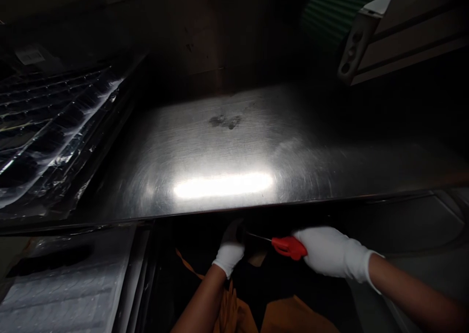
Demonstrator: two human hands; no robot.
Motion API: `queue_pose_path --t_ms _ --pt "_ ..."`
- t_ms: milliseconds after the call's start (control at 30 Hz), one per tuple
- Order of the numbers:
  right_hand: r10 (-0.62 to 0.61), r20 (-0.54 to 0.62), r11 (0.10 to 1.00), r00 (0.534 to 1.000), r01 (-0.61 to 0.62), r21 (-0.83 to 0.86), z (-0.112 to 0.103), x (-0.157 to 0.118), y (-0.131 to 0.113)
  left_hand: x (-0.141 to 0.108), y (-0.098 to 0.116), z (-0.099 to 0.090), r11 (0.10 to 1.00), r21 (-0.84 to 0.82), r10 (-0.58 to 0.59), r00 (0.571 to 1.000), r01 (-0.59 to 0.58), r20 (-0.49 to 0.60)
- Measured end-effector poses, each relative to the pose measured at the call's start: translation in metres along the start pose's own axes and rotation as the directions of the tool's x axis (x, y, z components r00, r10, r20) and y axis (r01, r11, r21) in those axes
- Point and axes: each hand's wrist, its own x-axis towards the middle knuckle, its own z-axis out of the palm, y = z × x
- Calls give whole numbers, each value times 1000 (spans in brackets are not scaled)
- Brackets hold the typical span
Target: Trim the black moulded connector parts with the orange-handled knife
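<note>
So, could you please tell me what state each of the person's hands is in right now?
Left hand: cannot tell, its fingertips are in shadow.
Right hand: closed, holding a red-handled screwdriver.

The left hand point(230, 249) is held upright to the left of the right hand point(330, 252), whose fingers are curled closed (both are gloved in white), and the bare right forearm point(414, 296) is extended from the lower right.

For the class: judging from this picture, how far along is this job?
Done: hard to tell; the brushed steel panel shows no clearly finished step. In hand: the right hand holds a red-handled screwdriver below the panel's near edge, with the left hand beside it. Left: the plastic-wrapped black panel is still covered.
</note>
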Motion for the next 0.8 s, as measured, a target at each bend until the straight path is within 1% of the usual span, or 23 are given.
queue_pose_path --t_ms 67,133,200,267,333,400,500,567,633,667,700,733,800 --pt "6 21 1000 1000 -6 -3 3 0 1 0 2 -2 1000 -3 -1 1000 1 -8" --pt "-31 41 999 999 32 -19 5 0 3 -1 4 -4 1000 -18 15 1000 -15 10" --pt "-20 19 1000 1000 20 -13 7 1 4 -1 7 -5 1000 -27 13 1000 -13 8" --pt "0 1 1000 1000 0 0 7 1 4 -1 10 -6 998 -51 -30 1000 30 1" --pt "-42 23 999 999 42 3 7 0 3 0 12 -7 992 -105 -70 997 75 45" --pt "-68 14 998 998 68 -2 7 0 3 1 14 -8 981 -164 -96 993 107 70" --pt "-23 -39 1000 999 24 12 9 1 5 3 18 -10 965 -225 -130 991 133 30" --pt "-52 -11 998 999 53 21 10 1 6 3 21 -11 937 -303 -165 985 174 56" --pt "-81 -5 997 997 81 2 10 2 6 2 24 -13 882 -408 -209 972 235 108" --pt "-65 -21 998 998 65 -10 10 2 5 1 26 -13 835 -476 -245 961 276 128" --pt "-43 -42 999 998 43 -19 9 1 4 0 26 -14 769 -554 -286 947 319 147" --pt "-28 -52 999 998 27 -24 9 1 2 -1 26 -14 684 -635 -329 929 358 169" --pt "-46 -18 999 999 46 -30 9 0 -2 0 24 -16 461 -786 -390 889 413 238"
